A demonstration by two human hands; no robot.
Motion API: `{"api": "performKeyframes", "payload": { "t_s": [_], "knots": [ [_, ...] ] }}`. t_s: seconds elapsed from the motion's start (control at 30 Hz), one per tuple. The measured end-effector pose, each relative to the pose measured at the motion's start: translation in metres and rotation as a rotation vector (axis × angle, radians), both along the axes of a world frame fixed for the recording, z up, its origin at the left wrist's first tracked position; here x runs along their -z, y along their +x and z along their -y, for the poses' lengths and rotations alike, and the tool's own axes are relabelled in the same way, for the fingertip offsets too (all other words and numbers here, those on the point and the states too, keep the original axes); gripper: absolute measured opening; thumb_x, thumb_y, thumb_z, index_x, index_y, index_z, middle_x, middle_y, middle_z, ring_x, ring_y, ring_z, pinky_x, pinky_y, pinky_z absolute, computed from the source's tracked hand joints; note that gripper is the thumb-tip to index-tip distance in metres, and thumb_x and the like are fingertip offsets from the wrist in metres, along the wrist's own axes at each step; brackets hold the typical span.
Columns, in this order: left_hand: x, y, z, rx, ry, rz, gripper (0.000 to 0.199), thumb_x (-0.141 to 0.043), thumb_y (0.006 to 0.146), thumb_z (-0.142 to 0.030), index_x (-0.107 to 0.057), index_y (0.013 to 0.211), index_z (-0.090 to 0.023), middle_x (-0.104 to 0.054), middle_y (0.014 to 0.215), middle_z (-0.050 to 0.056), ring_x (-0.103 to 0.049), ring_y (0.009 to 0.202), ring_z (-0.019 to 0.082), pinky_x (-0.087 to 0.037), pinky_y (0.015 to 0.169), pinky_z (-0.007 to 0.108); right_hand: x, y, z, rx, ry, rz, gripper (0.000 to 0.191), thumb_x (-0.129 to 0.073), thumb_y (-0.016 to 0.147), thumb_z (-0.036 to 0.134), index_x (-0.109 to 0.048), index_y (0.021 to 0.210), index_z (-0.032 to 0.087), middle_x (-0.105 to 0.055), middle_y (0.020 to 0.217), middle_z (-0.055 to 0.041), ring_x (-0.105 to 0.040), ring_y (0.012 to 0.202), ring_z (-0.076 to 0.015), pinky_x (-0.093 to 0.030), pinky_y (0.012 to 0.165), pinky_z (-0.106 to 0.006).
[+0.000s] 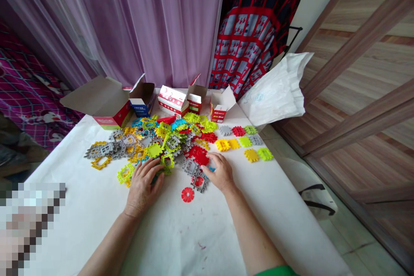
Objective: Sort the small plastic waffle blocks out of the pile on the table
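Note:
Plastic interlocking puzzle-edged building pieces lie in a large mixed heap (164,142) of yellow, lime, grey, red and blue on a white-covered table (181,241). My left hand (142,185) is cupped over the heap's near edge, next to a lime square piece (167,164), and whatever lies beneath its fingers is hidden. My right hand (220,172) rests palm-down just right of a grey piece with a red centre (199,182). A red piece (197,155) lies beyond its fingertips. A small red disc (187,194) sits apart between my hands.
Small groups of yellow, lime, grey and red pieces (242,144) lie to the right of the heap. Open cardboard boxes (142,99) and a crumpled white bag (274,90) line the far edge. A pixelated blur (29,228) covers the lower left corner.

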State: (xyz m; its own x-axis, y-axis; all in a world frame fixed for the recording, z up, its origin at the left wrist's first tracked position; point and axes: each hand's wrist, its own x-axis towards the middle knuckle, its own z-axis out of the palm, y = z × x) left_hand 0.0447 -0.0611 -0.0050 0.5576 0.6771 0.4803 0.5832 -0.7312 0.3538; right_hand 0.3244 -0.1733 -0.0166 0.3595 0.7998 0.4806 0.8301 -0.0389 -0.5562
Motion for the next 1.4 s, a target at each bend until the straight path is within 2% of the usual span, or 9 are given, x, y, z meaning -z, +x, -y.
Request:
{"api": "performKeyframes", "payload": {
  "t_s": [0.23, 0.47, 0.63, 0.93, 1.23, 1.4],
  "knots": [
    [0.003, -0.002, -0.004, 0.029, 0.013, 0.041, 0.03, -0.049, 0.097, -0.042, -0.072, 0.11, -0.029, -0.072, 0.129, 0.006, -0.062, 0.128, 0.029, -0.044, 0.113, 0.054, 0.003, -0.004, -0.001, 0.012, -0.055, 0.044, 0.031, -0.073, 0.081, 0.028, -0.071, 0.111, 0.022, -0.076, 0.112, -0.0092, -0.069, 0.107, -0.0258, -0.054, 0.098, -0.04],
    [0.005, -0.003, -0.004, 0.028, -0.018, 0.034, 0.03, -0.049, 0.096, -0.042, -0.071, 0.112, -0.03, -0.071, 0.131, 0.005, -0.062, 0.129, 0.028, -0.043, 0.115, 0.053, 0.007, 0.0, 0.003, 0.046, 0.015, -0.023, 0.038, -0.072, 0.081, 0.029, -0.067, 0.118, 0.021, -0.076, 0.116, -0.0099, -0.07, 0.106, -0.0252, -0.055, 0.097, -0.039],
    [0.005, -0.004, -0.005, 0.042, 0.002, 0.05, 0.029, -0.05, 0.095, -0.04, -0.071, 0.112, -0.029, -0.071, 0.13, 0.006, -0.062, 0.128, 0.028, -0.043, 0.115, 0.053, 0.012, 0.008, 0.018, 0.176, 0.029, 0.0, 0.042, -0.07, 0.082, 0.033, -0.066, 0.122, 0.018, -0.075, 0.115, -0.0131, -0.07, 0.103, -0.027, -0.055, 0.094, -0.041],
    [0.008, -0.006, -0.01, 0.075, 0.102, 0.062, 0.027, -0.051, 0.096, -0.036, -0.071, 0.113, -0.027, -0.072, 0.127, 0.008, -0.065, 0.123, 0.029, -0.047, 0.11, 0.052, 0.015, 0.03, 0.053, 0.449, -0.032, 0.183, 0.037, -0.066, 0.083, 0.034, -0.066, 0.116, 0.017, -0.076, 0.107, -0.0126, -0.069, 0.097, -0.0273, -0.053, 0.086, -0.039],
    [0.008, -0.004, -0.01, 0.083, 0.104, 0.093, 0.025, -0.052, 0.096, -0.035, -0.071, 0.111, -0.027, -0.073, 0.125, 0.008, -0.065, 0.122, 0.029, -0.048, 0.107, 0.051, 0.019, 0.043, 0.058, 0.588, -0.074, 0.176, 0.037, -0.066, 0.083, 0.037, -0.066, 0.114, 0.017, -0.075, 0.108, -0.0138, -0.067, 0.098, -0.0279, -0.051, 0.087, -0.038],
    [0.008, -0.004, -0.011, 0.09, 0.118, 0.098, 0.024, -0.052, 0.097, -0.034, -0.071, 0.109, -0.026, -0.073, 0.125, 0.008, -0.066, 0.121, 0.029, -0.049, 0.106, 0.052, 0.02, 0.049, 0.058, 0.621, -0.086, 0.152, 0.038, -0.065, 0.082, 0.038, -0.066, 0.114, 0.017, -0.075, 0.106, -0.0143, -0.067, 0.099, -0.0283, -0.05, 0.089, -0.039]
  ]
}}
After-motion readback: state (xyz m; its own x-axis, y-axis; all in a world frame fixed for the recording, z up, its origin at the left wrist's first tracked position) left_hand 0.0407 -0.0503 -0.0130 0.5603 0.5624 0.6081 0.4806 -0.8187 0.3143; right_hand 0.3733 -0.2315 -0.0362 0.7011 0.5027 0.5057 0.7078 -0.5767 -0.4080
